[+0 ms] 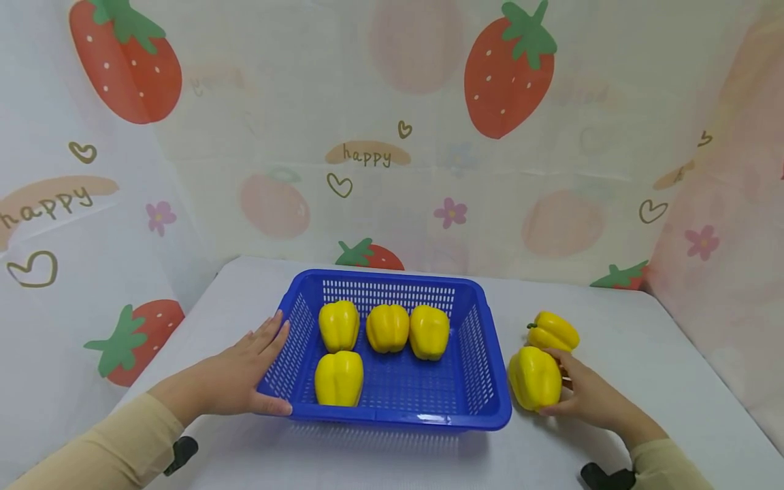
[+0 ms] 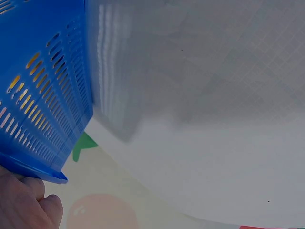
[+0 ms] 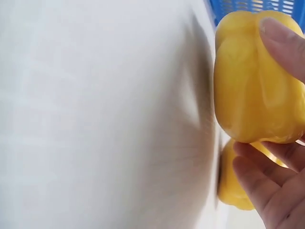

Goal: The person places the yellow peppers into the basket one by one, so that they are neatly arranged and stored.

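Observation:
In the head view my left hand (image 1: 248, 367) lies along the left side of a blue plastic basket (image 1: 392, 416), fingers spread straight against its rim and thumb over the front left corner. Four yellow bell peppers are inside, among them one at the front left (image 1: 339, 380) and one at the right (image 1: 429, 333). To the right of the basket, my right hand (image 1: 591, 395) holds a yellow bell pepper (image 1: 535, 378) between thumb and fingers. Another yellow bell pepper (image 1: 554, 331) lies on its side just behind it. The right wrist view shows the thumb on the held pepper (image 3: 255, 81).
Everything stands on a white-covered table (image 1: 245, 456). Behind it hangs a cloth backdrop (image 1: 294, 88) printed with strawberries, hearts and flowers. The basket's slotted side wall (image 2: 43, 90) fills the left of the left wrist view.

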Demonstrator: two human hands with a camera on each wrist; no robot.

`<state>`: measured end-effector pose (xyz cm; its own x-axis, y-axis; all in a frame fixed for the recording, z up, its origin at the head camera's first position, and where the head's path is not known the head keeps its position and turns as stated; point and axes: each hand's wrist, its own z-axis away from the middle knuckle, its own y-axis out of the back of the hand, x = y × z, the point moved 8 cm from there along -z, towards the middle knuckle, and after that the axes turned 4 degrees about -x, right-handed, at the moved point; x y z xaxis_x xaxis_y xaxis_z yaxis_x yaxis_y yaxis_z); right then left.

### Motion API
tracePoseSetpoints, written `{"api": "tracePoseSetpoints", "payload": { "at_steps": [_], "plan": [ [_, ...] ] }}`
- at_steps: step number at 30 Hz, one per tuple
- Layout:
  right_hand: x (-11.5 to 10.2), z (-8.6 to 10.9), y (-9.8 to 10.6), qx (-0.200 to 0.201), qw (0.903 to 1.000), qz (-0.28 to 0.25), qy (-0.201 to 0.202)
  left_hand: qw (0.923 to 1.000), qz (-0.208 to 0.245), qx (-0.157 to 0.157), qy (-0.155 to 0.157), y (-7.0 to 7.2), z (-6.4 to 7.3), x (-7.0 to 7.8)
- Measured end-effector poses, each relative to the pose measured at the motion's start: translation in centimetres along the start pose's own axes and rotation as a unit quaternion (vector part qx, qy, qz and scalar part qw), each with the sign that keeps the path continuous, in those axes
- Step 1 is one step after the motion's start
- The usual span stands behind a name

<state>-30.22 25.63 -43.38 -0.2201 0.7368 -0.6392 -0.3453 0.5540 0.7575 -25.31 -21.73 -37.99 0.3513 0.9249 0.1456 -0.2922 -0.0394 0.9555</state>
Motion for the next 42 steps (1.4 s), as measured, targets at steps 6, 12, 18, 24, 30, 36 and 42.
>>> {"api": "tracePoseSetpoints", "payload": {
  "at_steps": [6,12,18,24,30,36,42],
  "plan": [
    [-0.8,0.3,1.3,0.021,0.9991,0.009,0.035,1.0,0.0,-0.001,0.001,0.0,0.0,0.0],
    [-2.1,0.6,2.9,0.026,0.9971,0.022,0.068,1.0,-0.002,0.001,0.0,0.0,0.0,-0.1],
    [-2.9,0.6,4.2,0.028,0.9957,0.034,0.082,1.0,-0.001,0.0,0.001,0.0,0.0,-0.1],
    [-4.0,0.4,5.5,0.033,0.9933,0.049,0.099,1.0,-0.006,0.001,0.001,0.0,0.0,-0.1],
    [-5.1,0.1,6.7,0.033,0.9922,0.058,0.106,1.0,-0.006,-0.001,0.001,0.0,0.0,-0.1],
    [-6.7,-0.2,7.7,0.029,0.9903,0.065,0.119,1.0,-0.004,-0.001,0.0,0.0,0.0,0.0],
    [-8.5,-0.7,8.1,0.018,0.9883,0.076,0.131,1.0,-0.002,-0.003,-0.002,0.0,0.0,0.1]
  ]
}}
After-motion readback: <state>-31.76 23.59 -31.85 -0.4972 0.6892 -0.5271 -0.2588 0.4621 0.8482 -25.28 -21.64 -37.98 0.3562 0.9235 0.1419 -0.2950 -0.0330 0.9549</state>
